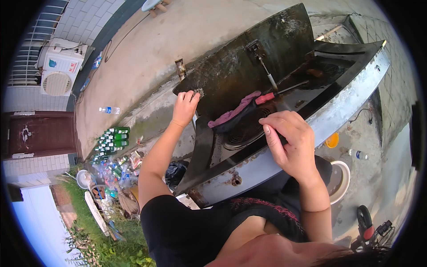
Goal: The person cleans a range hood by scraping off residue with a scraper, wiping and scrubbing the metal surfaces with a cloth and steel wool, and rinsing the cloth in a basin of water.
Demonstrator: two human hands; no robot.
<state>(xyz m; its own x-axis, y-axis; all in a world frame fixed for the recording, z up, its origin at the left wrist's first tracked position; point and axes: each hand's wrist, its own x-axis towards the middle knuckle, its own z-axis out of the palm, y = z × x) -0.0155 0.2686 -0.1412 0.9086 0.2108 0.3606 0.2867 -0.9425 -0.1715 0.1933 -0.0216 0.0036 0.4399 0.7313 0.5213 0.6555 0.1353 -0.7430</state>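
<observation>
My left hand [186, 107] is closed on a grey steel wool scrubber [199, 93], pressed to the left edge of a dark, greasy raised panel [231, 71]. This panel belongs to a range hood [351, 100] with a worn metal front. My right hand [291, 142] hovers over the hood's near edge, its fingers loosely bent and the thumb slightly apart, with nothing visible in it. Inside the hood, a pink and black glove-like cloth [233, 112] lies beside a screwdriver with a red handle [265, 98]. A metal strut [269, 76] meets the raised panel.
Green bottles [120, 136] and a heap of plastic bottles [118, 171] stand at left. A water bottle [109, 110] lies on the concrete. At right are a white basin [340, 182], an orange bowl [332, 140] and another bottle [358, 154]. An outdoor air-conditioner unit [62, 66] is by the wall.
</observation>
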